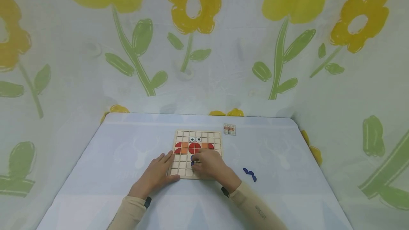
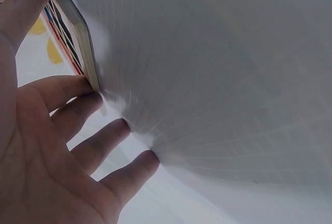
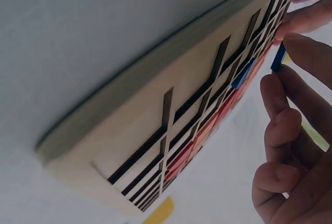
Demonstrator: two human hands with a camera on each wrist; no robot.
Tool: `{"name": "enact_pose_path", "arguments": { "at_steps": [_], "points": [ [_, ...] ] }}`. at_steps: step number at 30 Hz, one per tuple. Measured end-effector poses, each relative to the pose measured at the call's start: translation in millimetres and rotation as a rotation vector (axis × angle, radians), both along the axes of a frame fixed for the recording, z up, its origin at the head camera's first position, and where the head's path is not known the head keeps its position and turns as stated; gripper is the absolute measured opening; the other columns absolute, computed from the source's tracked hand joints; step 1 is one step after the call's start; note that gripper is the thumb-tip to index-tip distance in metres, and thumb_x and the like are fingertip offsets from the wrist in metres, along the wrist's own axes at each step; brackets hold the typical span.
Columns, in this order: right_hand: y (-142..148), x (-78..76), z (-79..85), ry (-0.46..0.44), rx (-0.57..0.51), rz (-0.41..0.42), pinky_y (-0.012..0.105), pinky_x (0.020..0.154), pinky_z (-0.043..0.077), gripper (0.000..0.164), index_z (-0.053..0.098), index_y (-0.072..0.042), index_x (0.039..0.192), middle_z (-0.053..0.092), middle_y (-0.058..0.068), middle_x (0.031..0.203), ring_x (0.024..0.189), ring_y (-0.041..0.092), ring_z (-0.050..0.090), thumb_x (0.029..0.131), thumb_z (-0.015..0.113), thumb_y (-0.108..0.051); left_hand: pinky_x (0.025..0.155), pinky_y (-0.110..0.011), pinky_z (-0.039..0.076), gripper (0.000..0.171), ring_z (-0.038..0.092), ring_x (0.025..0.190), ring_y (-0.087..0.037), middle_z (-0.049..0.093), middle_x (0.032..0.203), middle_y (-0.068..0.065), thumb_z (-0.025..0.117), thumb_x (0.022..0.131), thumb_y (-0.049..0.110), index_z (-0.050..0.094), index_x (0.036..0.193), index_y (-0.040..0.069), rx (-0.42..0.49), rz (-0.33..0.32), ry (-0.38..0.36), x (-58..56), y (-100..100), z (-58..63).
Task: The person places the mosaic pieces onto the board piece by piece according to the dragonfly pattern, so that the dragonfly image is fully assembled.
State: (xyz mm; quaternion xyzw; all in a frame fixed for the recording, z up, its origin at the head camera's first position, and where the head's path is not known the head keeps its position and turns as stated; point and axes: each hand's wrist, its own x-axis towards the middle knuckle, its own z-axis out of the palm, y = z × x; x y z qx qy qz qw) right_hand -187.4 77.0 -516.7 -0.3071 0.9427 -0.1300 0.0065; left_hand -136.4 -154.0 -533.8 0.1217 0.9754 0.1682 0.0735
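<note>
In the head view a wooden grid board lies on the table, bearing red quarter-round pieces, orange squares and two eye pieces. My left hand touches the board's left edge with extended fingers, the thumb at its near corner; fingertips meet the edge in the left wrist view. Over the board's lower middle, my right hand pinches a blue piece between thumb and index finger. Another blue piece sits in the grid in the right wrist view.
Several loose dark blue pieces lie on the table right of the board. A small pattern card is beyond the board's far right corner. Flower-printed cloth surrounds the white table at the back and sides.
</note>
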Motion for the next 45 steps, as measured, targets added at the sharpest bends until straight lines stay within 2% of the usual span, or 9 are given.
{"name": "enact_pose_path", "arguments": {
  "at_steps": [7, 19, 27, 34, 45],
  "points": [
    [-5.1, -2.4, -2.9, -0.019, 0.009, -0.004, 0.024, 0.071, 0.052, 0.023, 0.081, -0.026, 0.106, 0.068, -0.014, 0.088, 0.077, 0.007, 0.054, 0.087, 0.081, -0.036, 0.116, -0.060, 0.032, 0.093, 0.033, 0.146, -0.044, 0.035, 0.162, -0.015, 0.077, 0.086, 0.053, 0.040, 0.154, 0.001, 0.003, 0.001, 0.001, 1.4, 0.3, 2.0],
    [-9.1, -2.8, -7.6, -0.051, 0.022, -0.021, 0.028, 0.077, 0.054, 0.024, 0.080, -0.024, 0.107, 0.070, -0.012, 0.092, 0.080, 0.008, 0.056, 0.086, 0.082, -0.036, 0.117, -0.059, 0.031, 0.095, 0.032, 0.147, -0.043, 0.034, 0.162, -0.013, 0.077, 0.085, 0.054, 0.038, 0.156, 0.003, -0.010, 0.010, 0.006, 0.5, 0.5, 0.3],
    [-8.6, -3.2, -7.4, -0.016, 0.006, 0.027, 0.028, 0.082, 0.056, 0.021, 0.080, -0.027, 0.107, 0.073, -0.016, 0.098, 0.088, 0.005, 0.062, 0.087, 0.081, -0.032, 0.118, -0.059, 0.030, 0.094, 0.032, 0.147, -0.043, 0.035, 0.162, -0.013, 0.077, 0.085, 0.053, 0.039, 0.155, 0.003, -0.002, 0.014, 0.009, 0.9, 0.2, -0.3],
    [-9.9, -4.4, -6.3, 0.003, 0.003, 0.082, 0.024, 0.080, 0.055, 0.018, 0.081, -0.027, 0.106, 0.072, -0.014, 0.097, 0.083, 0.004, 0.059, 0.089, 0.080, -0.029, 0.118, -0.059, 0.030, 0.095, 0.031, 0.147, -0.042, 0.034, 0.162, -0.013, 0.076, 0.086, 0.055, 0.038, 0.156, 0.003, -0.002, 0.011, 0.010, 0.3, -0.8, -2.0],
    [-12.5, -3.4, -7.0, 0.034, 0.021, 0.083, 0.026, 0.082, 0.056, 0.015, 0.082, -0.027, 0.104, 0.072, -0.014, 0.096, 0.085, 0.005, 0.062, 0.089, 0.080, -0.028, 0.118, -0.061, 0.028, 0.095, 0.031, 0.147, -0.042, 0.034, 0.163, -0.013, 0.076, 0.086, 0.055, 0.037, 0.156, 0.003, 0.012, 0.013, -0.001, -0.6, -0.7, -2.7]
  ]
}}
